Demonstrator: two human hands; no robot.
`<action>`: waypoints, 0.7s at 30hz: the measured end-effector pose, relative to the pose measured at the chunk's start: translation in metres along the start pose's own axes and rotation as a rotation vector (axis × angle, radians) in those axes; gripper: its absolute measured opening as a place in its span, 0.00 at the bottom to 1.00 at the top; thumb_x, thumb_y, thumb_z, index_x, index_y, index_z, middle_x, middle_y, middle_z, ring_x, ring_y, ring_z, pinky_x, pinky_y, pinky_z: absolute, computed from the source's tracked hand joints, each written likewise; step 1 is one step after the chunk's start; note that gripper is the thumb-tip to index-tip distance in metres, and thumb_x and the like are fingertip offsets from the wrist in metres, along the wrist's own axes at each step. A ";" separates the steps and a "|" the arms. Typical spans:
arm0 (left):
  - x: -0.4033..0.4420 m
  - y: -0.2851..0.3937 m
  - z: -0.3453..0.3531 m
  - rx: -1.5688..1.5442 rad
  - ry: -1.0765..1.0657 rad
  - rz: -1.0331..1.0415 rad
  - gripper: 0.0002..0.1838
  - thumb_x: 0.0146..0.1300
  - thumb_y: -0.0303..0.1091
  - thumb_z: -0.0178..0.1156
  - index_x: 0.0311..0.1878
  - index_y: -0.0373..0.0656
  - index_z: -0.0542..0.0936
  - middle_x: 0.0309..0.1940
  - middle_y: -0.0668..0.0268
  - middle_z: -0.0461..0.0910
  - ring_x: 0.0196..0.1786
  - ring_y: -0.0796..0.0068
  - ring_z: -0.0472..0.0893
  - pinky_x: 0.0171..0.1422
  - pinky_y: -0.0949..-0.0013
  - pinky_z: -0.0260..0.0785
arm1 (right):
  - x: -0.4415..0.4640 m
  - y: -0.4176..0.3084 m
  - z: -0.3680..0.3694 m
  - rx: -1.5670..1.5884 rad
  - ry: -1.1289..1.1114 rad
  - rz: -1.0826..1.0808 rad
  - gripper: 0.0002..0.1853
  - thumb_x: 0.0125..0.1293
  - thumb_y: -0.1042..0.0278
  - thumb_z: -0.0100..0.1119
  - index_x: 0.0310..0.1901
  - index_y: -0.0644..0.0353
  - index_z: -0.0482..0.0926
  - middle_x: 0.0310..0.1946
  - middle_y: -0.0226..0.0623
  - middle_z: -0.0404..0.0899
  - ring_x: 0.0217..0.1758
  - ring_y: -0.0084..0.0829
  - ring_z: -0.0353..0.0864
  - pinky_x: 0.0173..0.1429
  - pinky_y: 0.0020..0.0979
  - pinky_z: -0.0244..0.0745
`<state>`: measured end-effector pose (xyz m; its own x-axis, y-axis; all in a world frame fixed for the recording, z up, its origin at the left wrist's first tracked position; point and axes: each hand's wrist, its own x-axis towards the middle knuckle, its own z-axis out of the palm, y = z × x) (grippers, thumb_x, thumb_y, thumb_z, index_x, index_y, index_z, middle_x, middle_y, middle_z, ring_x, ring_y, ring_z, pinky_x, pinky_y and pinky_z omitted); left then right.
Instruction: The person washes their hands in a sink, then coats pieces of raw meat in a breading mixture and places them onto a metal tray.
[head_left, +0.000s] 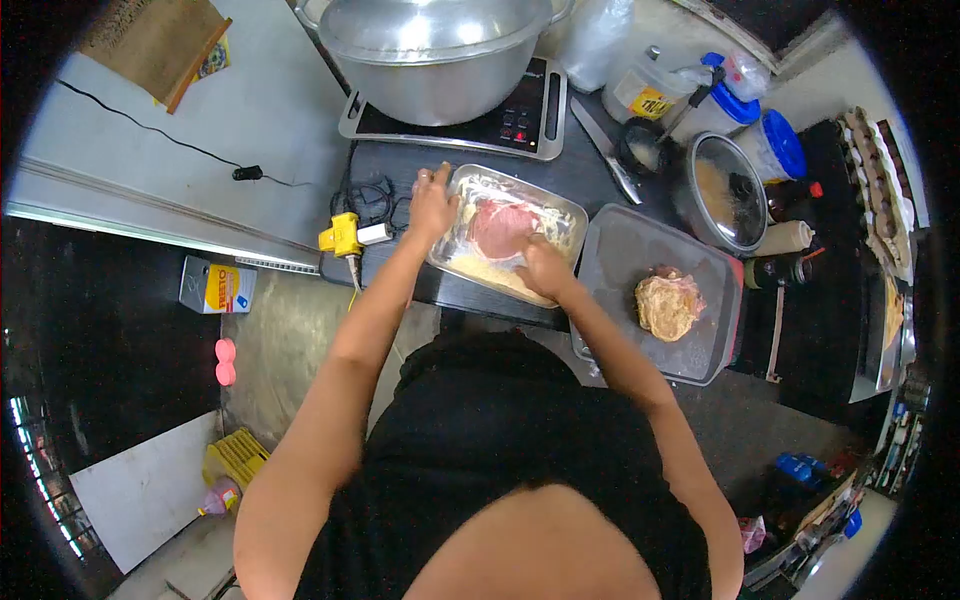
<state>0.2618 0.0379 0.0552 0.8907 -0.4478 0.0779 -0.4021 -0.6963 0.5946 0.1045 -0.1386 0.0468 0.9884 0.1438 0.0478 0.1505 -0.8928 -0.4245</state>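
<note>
A metal tray (462, 262) holds pale crumbs or flour and a round, flat pink slice of what looks like meat (503, 228). My left hand (433, 205) rests at the tray's left edge, its fingers closed around the rim. Over the tray's right part, my right hand (545, 268) touches the slice's lower right edge; its fingers are bunched and partly hidden, so its grip is unclear. To the right, a grey plastic tray (615, 300) carries a stack of coated, yellowish slices (669, 303).
Behind the metal tray, a large pot (430, 60) stands on an induction cooker (540, 110). A knife (606, 150), a small black bowl (645, 147) and a lidded glass bowl (722, 190) lie to its right. A yellow adapter (343, 235) with cables sits left.
</note>
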 end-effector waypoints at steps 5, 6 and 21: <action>-0.037 0.027 -0.003 0.306 -0.651 0.037 0.18 0.49 0.33 0.58 0.45 0.36 0.77 0.44 0.45 0.75 0.49 0.49 0.76 0.53 0.58 0.68 | -0.017 0.008 -0.024 -0.387 -0.453 0.013 0.15 0.51 0.73 0.55 0.43 0.66 0.72 0.41 0.47 0.73 0.49 0.45 0.74 0.50 0.40 0.73; -0.044 0.030 0.000 0.348 -0.664 0.053 0.19 0.49 0.35 0.59 0.44 0.36 0.77 0.43 0.45 0.76 0.47 0.50 0.76 0.53 0.57 0.69 | -0.019 0.009 -0.020 -0.370 -0.423 0.012 0.14 0.52 0.74 0.55 0.42 0.66 0.72 0.41 0.48 0.73 0.48 0.45 0.74 0.50 0.40 0.73; -0.069 0.040 0.061 -0.049 -0.551 0.156 0.11 0.39 0.29 0.64 0.31 0.40 0.82 0.29 0.51 0.80 0.36 0.53 0.80 0.43 0.58 0.71 | -0.019 0.015 0.038 0.449 -0.045 0.513 0.16 0.43 0.73 0.59 0.38 0.62 0.79 0.29 0.49 0.78 0.34 0.42 0.78 0.41 0.36 0.74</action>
<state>0.1712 0.0062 0.0246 0.5747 -0.7782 -0.2531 -0.4979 -0.5779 0.6466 0.0874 -0.1385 0.0057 0.9296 -0.2234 -0.2933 -0.3685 -0.5904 -0.7181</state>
